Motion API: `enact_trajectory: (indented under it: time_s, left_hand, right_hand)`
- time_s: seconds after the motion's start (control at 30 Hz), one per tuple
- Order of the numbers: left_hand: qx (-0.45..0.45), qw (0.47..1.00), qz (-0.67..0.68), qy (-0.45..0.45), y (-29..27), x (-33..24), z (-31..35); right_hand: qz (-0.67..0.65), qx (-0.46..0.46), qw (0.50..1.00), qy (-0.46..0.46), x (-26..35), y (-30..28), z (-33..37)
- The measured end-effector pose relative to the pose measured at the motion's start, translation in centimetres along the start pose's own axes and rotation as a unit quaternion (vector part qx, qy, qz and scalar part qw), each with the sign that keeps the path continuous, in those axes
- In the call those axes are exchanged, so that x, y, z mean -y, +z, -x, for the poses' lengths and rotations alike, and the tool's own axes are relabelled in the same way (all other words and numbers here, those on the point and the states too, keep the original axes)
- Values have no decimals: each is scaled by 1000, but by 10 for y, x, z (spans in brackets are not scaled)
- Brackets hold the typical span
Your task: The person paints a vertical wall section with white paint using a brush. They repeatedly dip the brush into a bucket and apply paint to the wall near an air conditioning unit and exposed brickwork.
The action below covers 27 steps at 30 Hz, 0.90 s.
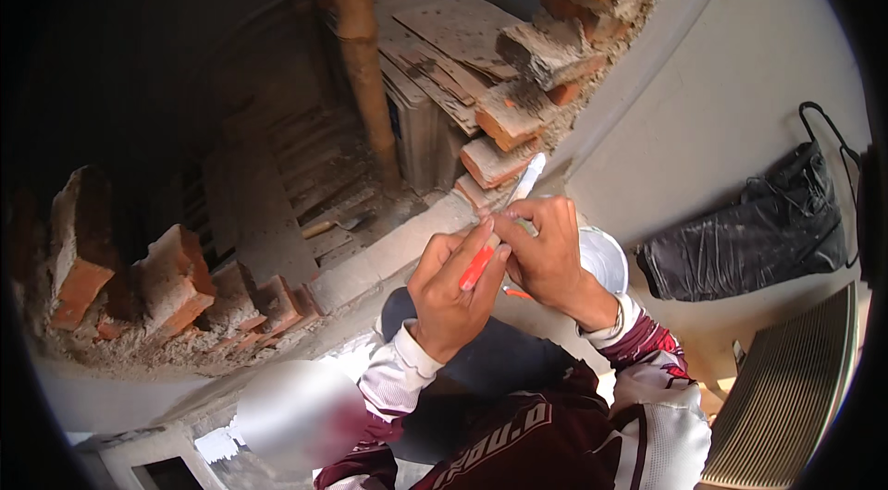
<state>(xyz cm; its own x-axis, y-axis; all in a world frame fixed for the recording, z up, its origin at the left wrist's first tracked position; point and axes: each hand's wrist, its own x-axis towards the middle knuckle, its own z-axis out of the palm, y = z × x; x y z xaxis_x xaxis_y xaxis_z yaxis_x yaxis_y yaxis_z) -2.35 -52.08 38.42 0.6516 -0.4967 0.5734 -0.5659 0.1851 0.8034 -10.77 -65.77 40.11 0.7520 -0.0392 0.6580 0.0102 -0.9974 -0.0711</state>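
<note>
From the person's head, a wide fisheye view is directed down; the left hand (pixel 455 291) and right hand (pixel 548 251) are seen from near above, jagged brickwork (pixel 510 116) beyond them.

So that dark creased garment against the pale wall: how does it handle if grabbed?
Probably floppy: the dark garment is wrinkled all along its length, so a lifted end would likely sag. Perhaps a bit slick, given the sheen on its creases, though the fabric can't be confirmed. Unlikely to be fragile; it looks like soft cloth.
</note>
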Motion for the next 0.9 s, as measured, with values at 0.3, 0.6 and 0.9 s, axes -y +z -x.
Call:
enact_trajectory:
  time_s: [0.3, 0.6, 0.9]
  left_hand:
    - [152, 986, 20, -60, -26, 58, -24]
    - [54, 954, -44, -290, -164, 121, 53]
    - [139, 981, 122, -57, 7, 28, -6]
  right_hand:
    - [-14, 34, 916, 399, -148, -10, 141]
    - [-123, -138, 663, 726, -209, 37, 320]
    - [-220, -288, 582, 728, -204, -21, 365]
